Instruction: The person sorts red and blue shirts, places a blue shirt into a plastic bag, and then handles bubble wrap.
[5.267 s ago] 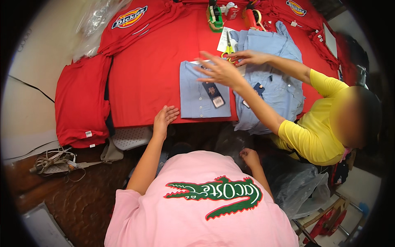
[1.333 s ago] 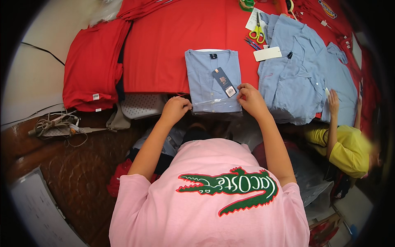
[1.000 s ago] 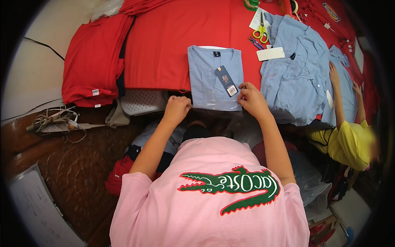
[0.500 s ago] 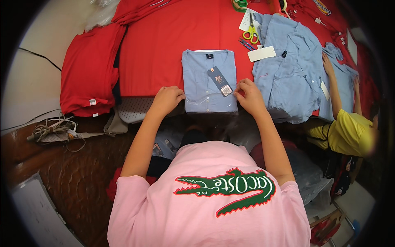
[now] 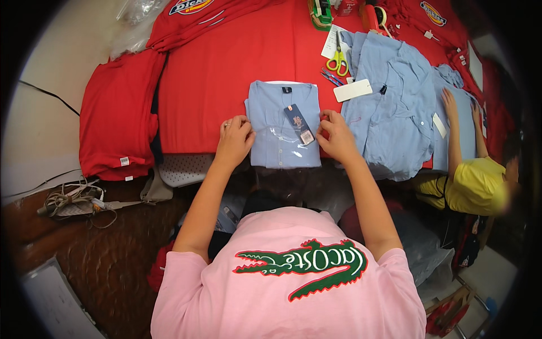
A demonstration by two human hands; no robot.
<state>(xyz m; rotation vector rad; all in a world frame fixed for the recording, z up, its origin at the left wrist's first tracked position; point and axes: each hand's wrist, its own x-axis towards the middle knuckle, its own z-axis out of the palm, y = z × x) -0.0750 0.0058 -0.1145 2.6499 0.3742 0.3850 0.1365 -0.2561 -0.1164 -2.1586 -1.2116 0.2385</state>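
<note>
A light blue folded shirt (image 5: 264,116) lies in front of me at the table's near edge, white backing showing at its neckline. A dark blue hang tag (image 5: 298,121) rests slantwise on its front. Clear plastic bag (image 5: 291,155) film glints over the lower part of the shirt and hangs past the edge. At the shirt's left side, my left hand (image 5: 236,137) is closed with curled fingers, pinching the bag's edge. Opposite it, my right hand (image 5: 335,135) pinches the bag's other edge, thumb against fingers. The film between my fingertips is hard to see.
Several loose blue shirts (image 5: 389,113) lie at right, where a co-worker's hands (image 5: 450,107) rest on another. Beyond are yellow-handled scissors (image 5: 337,63), a blank white tag (image 5: 353,90) and a green tape dispenser (image 5: 321,14). Red folded garments (image 5: 118,118) hang over the table's left end.
The plastic's upper edge reaches higher on the shirt, and both hands sit slightly higher along its sides. The whole view has shifted, so the table appears lower.
</note>
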